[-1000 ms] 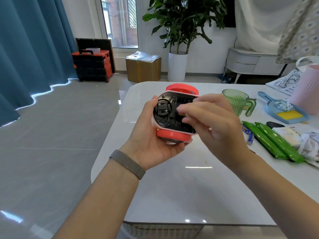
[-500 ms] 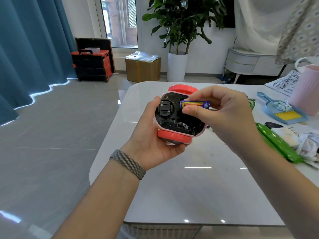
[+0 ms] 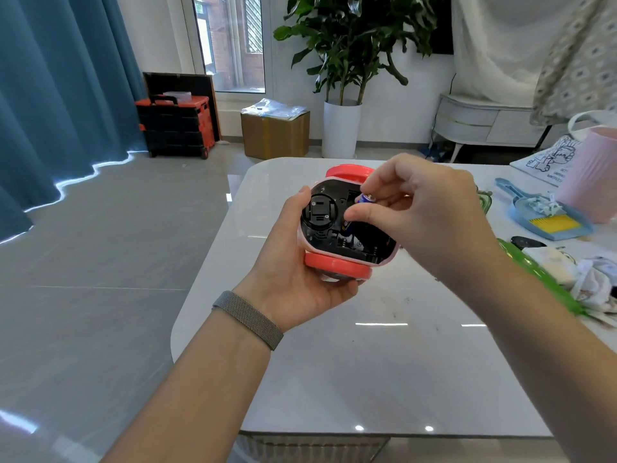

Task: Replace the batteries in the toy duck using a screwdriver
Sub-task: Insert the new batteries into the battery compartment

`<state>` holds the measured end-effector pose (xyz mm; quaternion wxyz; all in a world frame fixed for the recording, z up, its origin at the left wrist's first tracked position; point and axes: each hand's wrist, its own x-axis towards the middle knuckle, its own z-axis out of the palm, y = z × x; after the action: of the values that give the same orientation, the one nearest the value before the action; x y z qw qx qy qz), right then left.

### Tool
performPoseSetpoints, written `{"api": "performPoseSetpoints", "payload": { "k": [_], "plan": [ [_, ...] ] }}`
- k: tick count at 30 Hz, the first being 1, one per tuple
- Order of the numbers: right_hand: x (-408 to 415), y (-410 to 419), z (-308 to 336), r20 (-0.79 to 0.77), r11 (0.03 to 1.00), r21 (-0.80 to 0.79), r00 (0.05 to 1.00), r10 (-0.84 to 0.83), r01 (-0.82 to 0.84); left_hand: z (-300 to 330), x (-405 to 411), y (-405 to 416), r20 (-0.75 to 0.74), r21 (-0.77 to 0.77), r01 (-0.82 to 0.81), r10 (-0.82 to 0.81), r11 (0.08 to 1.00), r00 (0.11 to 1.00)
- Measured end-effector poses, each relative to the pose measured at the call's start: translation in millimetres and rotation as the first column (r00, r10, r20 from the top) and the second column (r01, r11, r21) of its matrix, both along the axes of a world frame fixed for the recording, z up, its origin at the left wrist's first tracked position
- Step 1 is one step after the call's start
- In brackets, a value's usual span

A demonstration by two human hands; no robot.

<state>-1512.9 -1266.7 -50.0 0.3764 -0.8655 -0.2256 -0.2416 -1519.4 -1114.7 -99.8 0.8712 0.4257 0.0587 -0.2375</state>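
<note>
Right hand [image 3: 424, 212] pinching a blue battery [image 3: 365, 198] between thumb and fingertips, just over the open black battery compartment [image 3: 367, 242] of the toy duck [image 3: 337, 265]. Left hand [image 3: 297, 272] curled round the duck from below, underside turned up, red wheels at top and bottom, held above the white table [image 3: 367, 362]; a second battery partly showing in the compartment beneath the right thumb. Off to the right on the table: blue dustpan [image 3: 547, 218] with a yellow brush, green packets [image 3: 547, 289], crumpled cloth [image 3: 594, 285], pink container [image 3: 594, 172].
</note>
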Motion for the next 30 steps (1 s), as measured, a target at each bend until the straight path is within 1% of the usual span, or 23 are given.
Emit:
{"api": "performPoseSetpoints", "payload": {
  "k": [2, 4, 6, 11, 16, 17, 18, 19, 20, 21, 22, 23, 24, 26, 28, 30],
  "plan": [
    [1, 6, -8, 0.158, 0.999, 0.029, 0.986, -0.045, 0.041, 0, -1, -1, -0.008, 0.009, 0.001, -0.001, 1.0, 1.0],
    [5, 11, -20, 0.324, 0.993, 0.004, 0.939, -0.115, 0.121, -1, -1, -3, -0.016, 0.002, -0.003, 0.003, 1.0, 1.0],
    [9, 14, -30, 0.429, 0.982, 0.008, 0.886, -0.173, 0.188, -1, -2, -4, -0.021, -0.014, -0.015, 0.015, 1.0, 1.0],
    [17, 15, -41, 0.521, 0.978, 0.04, 0.83, -0.197, 0.207, 0, -1, -3, -0.018, -0.04, -0.032, 0.031, 0.999, 0.999],
    [15, 18, -47, 0.478, 0.976, 0.1, 0.851, -0.218, 0.193, -1, -1, -4, -0.012, -0.039, -0.046, 0.046, 0.998, 0.999],
    [15, 18, -48, 0.46, 0.975, 0.11, 0.86, -0.222, 0.192, -2, -2, -3, -0.012, -0.038, -0.052, 0.052, 0.998, 0.999],
    [14, 18, -47, 0.41, 0.972, 0.146, 0.883, -0.229, 0.185, -1, -2, -3, -0.011, -0.035, -0.056, 0.056, 0.998, 0.998],
    [15, 17, -47, 0.309, 0.961, 0.224, 0.924, -0.225, 0.159, -2, -3, -3, -0.009, -0.03, -0.058, 0.058, 0.998, 0.998],
    [15, 17, -45, 0.159, 0.933, 0.34, 0.97, -0.182, 0.12, -2, -3, -3, -0.005, -0.026, -0.058, 0.058, 0.998, 0.998],
    [13, 19, -43, -0.001, 0.872, 0.483, 0.996, -0.091, 0.081, -2, -3, -4, -0.002, -0.022, -0.062, 0.062, 0.998, 0.998],
    [11, 20, -42, -0.124, 0.787, 0.614, 0.992, 0.022, 0.059, -2, -4, -5, 0.0, -0.019, -0.067, 0.067, 0.998, 0.998],
    [10, 21, -42, -0.191, 0.709, 0.702, 0.976, 0.106, 0.06, -2, -4, -6, 0.002, -0.017, -0.072, 0.072, 0.997, 0.997],
    [9, 21, -43, -0.222, 0.66, 0.748, 0.963, 0.155, 0.066, -2, -5, -8, 0.002, -0.016, -0.075, 0.076, 0.997, 0.997],
    [8, 21, -44, -0.243, 0.618, 0.783, 0.95, 0.197, 0.072, -2, -5, -10, 0.005, -0.013, -0.081, 0.081, 0.997, 0.997],
    [11, 18, -43, -0.328, 0.6, 0.791, 0.911, 0.251, 0.119, -2, -5, -11, 0.009, -0.012, -0.078, 0.078, 0.997, 0.997],
    [15, 13, -40, -0.435, 0.606, 0.777, 0.841, 0.323, 0.17, -3, -5, -11, 0.021, -0.009, -0.077, 0.077, 0.997, 0.997]
  ]
}}
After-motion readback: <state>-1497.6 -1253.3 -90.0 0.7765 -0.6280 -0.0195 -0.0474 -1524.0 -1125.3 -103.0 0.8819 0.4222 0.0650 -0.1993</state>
